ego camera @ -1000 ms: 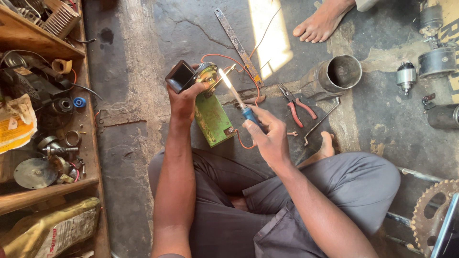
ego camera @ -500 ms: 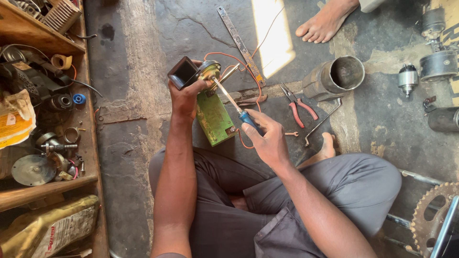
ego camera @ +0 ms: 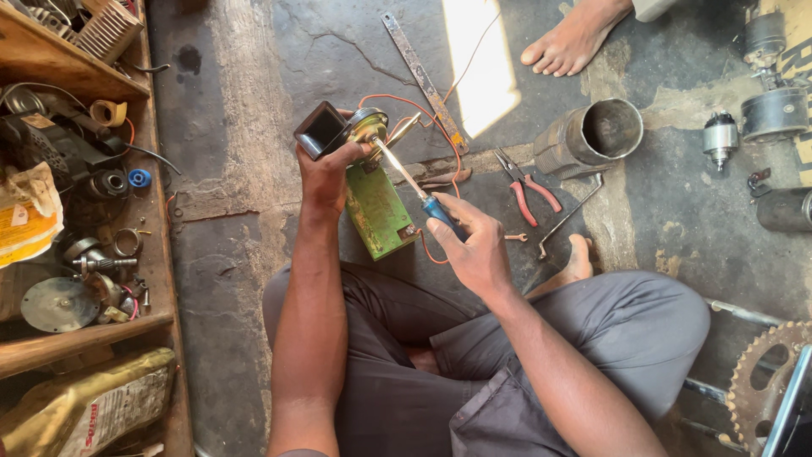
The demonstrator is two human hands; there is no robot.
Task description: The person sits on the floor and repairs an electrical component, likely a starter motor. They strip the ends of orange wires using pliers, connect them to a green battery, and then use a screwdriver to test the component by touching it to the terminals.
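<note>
My left hand [ego camera: 326, 173] grips a small black box-shaped part joined to a round brass-coloured disc [ego camera: 368, 127], held up over the floor. My right hand [ego camera: 478, 241] holds a blue-handled soldering iron [ego camera: 414, 186], its metal tip touching the disc. Under the hands lies a worn green rectangular box [ego camera: 378, 210] on the concrete floor. An orange wire [ego camera: 423, 114] loops from the disc down past the green box. I sit cross-legged in dark grey trousers.
Red-handled pliers [ego camera: 529, 186], a bent metal rod [ego camera: 568, 216], a flat metal strip [ego camera: 423, 80] and a steel cylinder housing [ego camera: 592, 135] lie to the right. Another person's bare foot [ego camera: 575, 38] is at the top. A wooden shelf [ego camera: 76, 326] of parts stands left; a sprocket [ego camera: 761, 372] lies lower right.
The iron's tip has moved from beside the green box up onto the disc. My left hand has turned the black part slightly. The camera view shifted a little.
</note>
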